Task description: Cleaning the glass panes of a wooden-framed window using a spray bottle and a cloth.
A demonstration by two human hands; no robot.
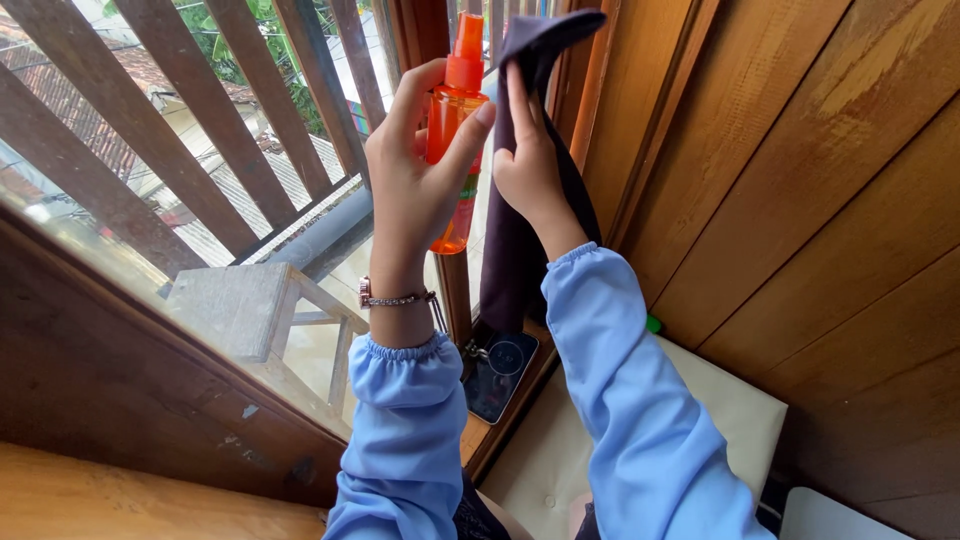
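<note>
Both hands raised in front of a window, sleeves pale blue, gathered at the wrist.

Left hand: fingers wrapped around an orange spray bottle, held upright; index finger curled over toward the nozzle top, thumb on the near side. Chain bracelet on that wrist.

Right hand: closed on a dark purple cloth, fingers pressed flat against it. Cloth rises above the fingertips just beside the bottle's nozzle and hangs down past the wrist. Bottle and cloth sit close together, whether touching cannot be told.

Far left: slanted wooden slats beyond the glass, a small wooden stool below them. Under the hands, a phone lies on the sill. Right: wooden wall panels, a cream cushion beneath.
</note>
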